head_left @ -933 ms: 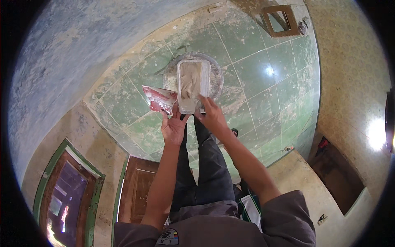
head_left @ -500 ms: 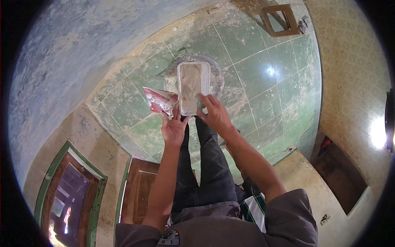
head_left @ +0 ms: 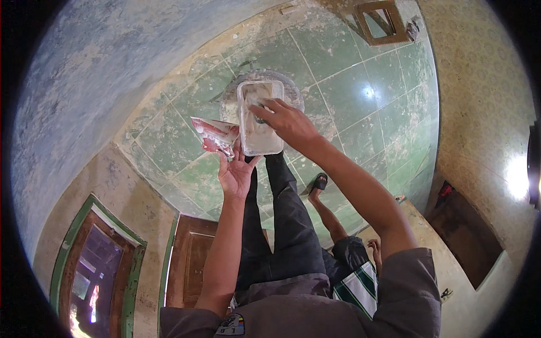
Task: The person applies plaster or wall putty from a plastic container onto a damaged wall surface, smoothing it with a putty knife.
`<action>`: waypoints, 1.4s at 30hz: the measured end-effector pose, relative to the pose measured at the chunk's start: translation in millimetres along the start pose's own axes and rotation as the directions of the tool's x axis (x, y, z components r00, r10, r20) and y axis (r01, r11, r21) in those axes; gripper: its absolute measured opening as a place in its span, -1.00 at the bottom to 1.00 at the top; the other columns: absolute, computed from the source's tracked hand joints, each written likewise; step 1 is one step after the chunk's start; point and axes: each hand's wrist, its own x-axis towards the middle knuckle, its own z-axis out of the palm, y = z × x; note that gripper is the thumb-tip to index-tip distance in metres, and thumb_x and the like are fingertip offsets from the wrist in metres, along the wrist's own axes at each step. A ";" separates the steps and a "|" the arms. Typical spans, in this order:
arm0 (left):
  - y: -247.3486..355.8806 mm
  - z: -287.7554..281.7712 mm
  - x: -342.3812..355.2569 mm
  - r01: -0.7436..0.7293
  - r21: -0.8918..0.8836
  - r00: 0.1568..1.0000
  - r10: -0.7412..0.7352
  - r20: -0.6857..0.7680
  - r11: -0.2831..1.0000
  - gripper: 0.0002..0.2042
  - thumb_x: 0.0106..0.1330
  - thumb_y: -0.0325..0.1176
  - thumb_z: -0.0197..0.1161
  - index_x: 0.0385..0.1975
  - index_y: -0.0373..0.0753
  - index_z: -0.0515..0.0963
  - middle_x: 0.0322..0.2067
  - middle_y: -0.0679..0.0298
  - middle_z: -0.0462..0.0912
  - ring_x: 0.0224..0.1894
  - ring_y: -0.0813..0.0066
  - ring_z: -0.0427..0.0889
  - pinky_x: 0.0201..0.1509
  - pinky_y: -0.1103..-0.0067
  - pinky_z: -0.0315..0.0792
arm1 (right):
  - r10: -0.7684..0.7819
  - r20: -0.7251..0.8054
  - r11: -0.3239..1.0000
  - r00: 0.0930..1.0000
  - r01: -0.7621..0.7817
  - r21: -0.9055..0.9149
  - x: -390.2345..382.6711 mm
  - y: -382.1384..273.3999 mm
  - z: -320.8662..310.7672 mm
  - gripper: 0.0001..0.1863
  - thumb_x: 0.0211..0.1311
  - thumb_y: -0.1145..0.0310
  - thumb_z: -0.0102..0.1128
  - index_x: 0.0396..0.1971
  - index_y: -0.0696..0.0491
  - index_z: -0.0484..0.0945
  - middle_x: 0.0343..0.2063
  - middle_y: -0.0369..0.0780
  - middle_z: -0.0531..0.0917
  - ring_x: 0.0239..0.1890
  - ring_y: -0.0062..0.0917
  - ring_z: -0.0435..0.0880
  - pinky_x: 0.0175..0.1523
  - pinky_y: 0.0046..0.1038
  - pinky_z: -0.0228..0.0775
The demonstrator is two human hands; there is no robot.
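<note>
A clear, rectangular plastic tub (head_left: 280,143) smeared with pale, wet paste (head_left: 261,90) is held out in front of my legs. My left hand (head_left: 235,179) is palm up at its near left corner, fingers reaching under the tub. Against those fingers and the tub's left side is a crumpled red and white sheet or packet (head_left: 214,135) with white smears; how it is gripped is hidden. My right hand (head_left: 284,121) reaches into the tub with bent fingers, around a small dark item I cannot make out.
Below the tub is a round, grey, paste-stained object (head_left: 296,93) on the green tiled floor (head_left: 355,135). A wooden frame (head_left: 383,23) lies at the far right. Close on my right, another person's sandalled foot (head_left: 319,182) and hand (head_left: 374,246) show. A rough blue wall (head_left: 101,67) rises at left.
My right hand has moved from the tub's right edge leftward, over the paste inside. The tub shifted slightly left and away. The other person's leg and hand have come into sight.
</note>
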 end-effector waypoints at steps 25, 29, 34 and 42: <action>-6.9 -19.5 0.5 -0.025 -0.213 1.000 0.022 -0.016 0.977 -0.29 0.59 -0.04 0.07 0.62 -0.05 -0.06 0.59 0.06 0.07 0.64 0.06 -0.03 0.58 -0.29 -0.07 | 0.057 0.056 0.996 0.997 -0.053 -0.073 -3.7 9.8 1.1 -0.38 0.24 0.58 0.13 0.33 -0.12 0.48 0.20 -0.05 0.62 0.18 -0.10 0.67 0.18 -0.17 0.61; -6.3 -17.6 0.9 -0.044 -0.178 0.998 0.035 -0.054 0.983 -0.32 0.60 -0.05 0.06 0.60 -0.09 -0.01 0.57 0.06 0.14 0.63 0.06 0.03 0.58 -0.28 -0.06 | -0.006 0.079 0.990 0.997 0.017 -0.142 -30.8 -11.4 18.1 -0.43 0.23 0.50 0.16 0.29 -0.06 0.46 0.09 -0.07 0.62 0.07 -0.15 0.70 0.13 -0.19 0.60; -5.8 -18.1 1.1 -0.045 -0.187 0.998 0.036 -0.054 0.981 -0.36 0.62 -0.05 0.04 0.59 -0.09 0.03 0.55 0.06 0.20 0.62 0.09 0.07 0.58 -0.28 -0.02 | 0.048 0.057 0.995 0.997 -0.043 -0.093 -12.9 -15.4 4.2 -0.43 0.23 0.50 0.15 0.29 -0.04 0.46 0.12 -0.02 0.60 0.08 -0.10 0.69 0.12 -0.19 0.59; -6.9 -25.0 0.6 -0.059 -0.155 0.997 0.050 -0.060 0.986 -0.40 0.62 -0.05 0.03 0.55 -0.10 0.10 0.50 0.08 0.30 0.59 0.11 0.15 0.57 -0.28 0.01 | 0.261 0.165 0.965 0.951 -0.261 -0.018 -35.0 -39.4 17.5 -0.48 0.28 0.53 0.11 0.26 0.01 0.49 0.16 0.05 0.61 0.02 0.00 0.73 0.06 -0.14 0.64</action>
